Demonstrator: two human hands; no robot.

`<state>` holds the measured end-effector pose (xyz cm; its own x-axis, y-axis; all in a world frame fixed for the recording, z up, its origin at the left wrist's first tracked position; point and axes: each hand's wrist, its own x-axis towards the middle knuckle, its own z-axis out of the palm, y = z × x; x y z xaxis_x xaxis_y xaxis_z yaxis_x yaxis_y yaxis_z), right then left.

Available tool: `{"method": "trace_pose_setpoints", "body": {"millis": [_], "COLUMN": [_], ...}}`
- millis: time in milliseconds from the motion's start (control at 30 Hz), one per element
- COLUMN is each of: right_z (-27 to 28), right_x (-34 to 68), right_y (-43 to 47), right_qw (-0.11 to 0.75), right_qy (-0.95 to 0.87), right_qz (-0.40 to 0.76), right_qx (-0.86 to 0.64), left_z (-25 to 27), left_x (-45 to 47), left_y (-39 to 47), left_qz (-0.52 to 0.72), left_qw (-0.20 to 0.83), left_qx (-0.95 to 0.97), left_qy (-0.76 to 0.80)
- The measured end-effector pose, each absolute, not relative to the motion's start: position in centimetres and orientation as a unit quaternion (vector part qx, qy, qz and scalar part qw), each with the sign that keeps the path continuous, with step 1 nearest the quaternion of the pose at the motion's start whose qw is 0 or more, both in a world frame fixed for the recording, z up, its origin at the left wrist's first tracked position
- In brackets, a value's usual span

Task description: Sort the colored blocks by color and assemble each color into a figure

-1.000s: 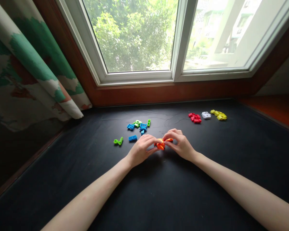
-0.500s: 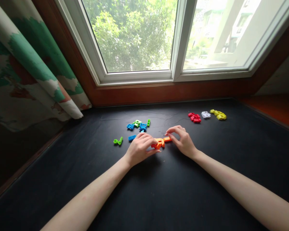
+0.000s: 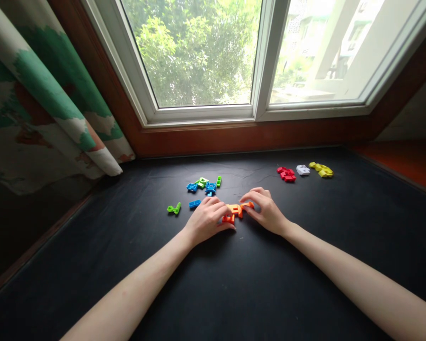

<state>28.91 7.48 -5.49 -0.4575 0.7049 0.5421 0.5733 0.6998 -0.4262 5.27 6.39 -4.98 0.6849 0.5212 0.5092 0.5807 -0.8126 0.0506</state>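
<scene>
Several orange plastic toy pieces (image 3: pixel 235 210) lie together on the black tabletop, between my two hands. My left hand (image 3: pixel 208 217) is closed over their left end, thumb in front and fingers behind, hiding part of them. At the other end, my right hand (image 3: pixel 265 210) has its thumb and fingertips around a slim orange piece (image 3: pixel 248 205). Whether that piece is joined to the others I cannot tell. Just beyond my left hand lies a small blue piece (image 3: pixel 195 203).
Blue pieces (image 3: pixel 210 187) and green pieces (image 3: pixel 202 182) are grouped farther back. A green angled piece (image 3: pixel 174 208) sits at left. Red pieces (image 3: pixel 286 174), a white piece (image 3: pixel 303 170) and yellow pieces (image 3: pixel 321 169) lie back right. A window (image 3: pixel 199 113) and curtain (image 3: pixel 102 151) border the table.
My right hand has moved slightly left, and the slim orange piece has turned in its fingers. In my left hand the orange pieces have tilted a little.
</scene>
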Motion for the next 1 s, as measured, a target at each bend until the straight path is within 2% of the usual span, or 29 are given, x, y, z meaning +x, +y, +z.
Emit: {"method": "trace_pose_setpoints", "body": {"millis": [367, 600, 833, 1000], "right_z": [-5.22, -5.03, -5.47, -5.37], "right_x": [28.95, 28.69, 28.9, 28.96], "right_y": [7.34, 7.04, 7.46, 7.45], "right_qw": [0.346, 0.325, 0.352, 0.359], "right_qy": [-0.855, -0.867, -0.844, -0.845], "right_qz": [0.095, 0.095, 0.098, 0.096], "right_qx": [-0.374, -0.366, -0.393, -0.384], "left_z": [-4.34, -4.43, -4.5, -4.49], "left_x": [5.16, 5.25, 5.2, 5.12], "left_y": [6.22, 6.08, 6.31, 6.35], "left_qz": [-0.262, -0.249, -0.248, -0.312], "left_qw": [-0.05, -0.037, -0.031, -0.033], "left_qx": [-0.924, -0.928, -0.931, -0.911], "left_qy": [-0.274, -0.275, -0.267, -0.266]}}
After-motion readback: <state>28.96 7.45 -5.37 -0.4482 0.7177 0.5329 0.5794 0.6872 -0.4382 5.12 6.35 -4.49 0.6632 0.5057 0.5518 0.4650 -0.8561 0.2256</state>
